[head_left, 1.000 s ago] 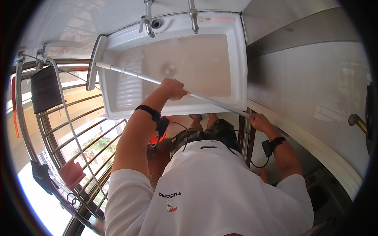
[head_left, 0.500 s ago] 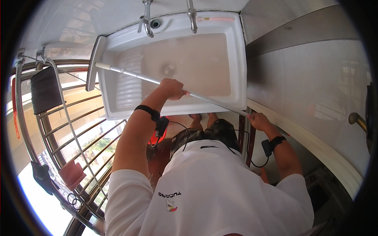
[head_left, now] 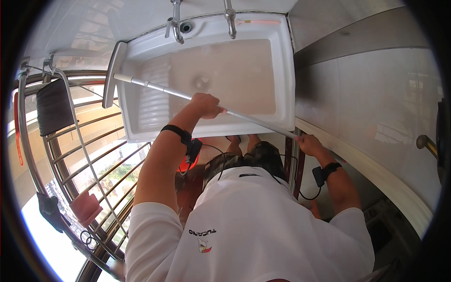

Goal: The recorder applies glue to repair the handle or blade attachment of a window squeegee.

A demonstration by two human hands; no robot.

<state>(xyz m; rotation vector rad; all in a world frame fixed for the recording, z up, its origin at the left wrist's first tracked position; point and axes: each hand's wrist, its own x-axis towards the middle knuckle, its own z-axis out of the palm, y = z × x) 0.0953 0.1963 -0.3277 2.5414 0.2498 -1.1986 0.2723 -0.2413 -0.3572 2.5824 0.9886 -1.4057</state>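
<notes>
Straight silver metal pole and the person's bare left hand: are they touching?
Touching. The head view shows the left hand closed around the pole.

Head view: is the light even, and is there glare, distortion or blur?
In the head view, light is uneven, the window at lower left washed out; there too, the right wall panel shows soft reflections, the ledge below it bows, and the pole shows no clear blur.

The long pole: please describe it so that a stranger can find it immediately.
Start from the big white sink. Slanting over it, a silver pole passes through the left hand to the right hand. Unlike the two metal taps, it carries a wide grey crossbar at its left end.
</notes>
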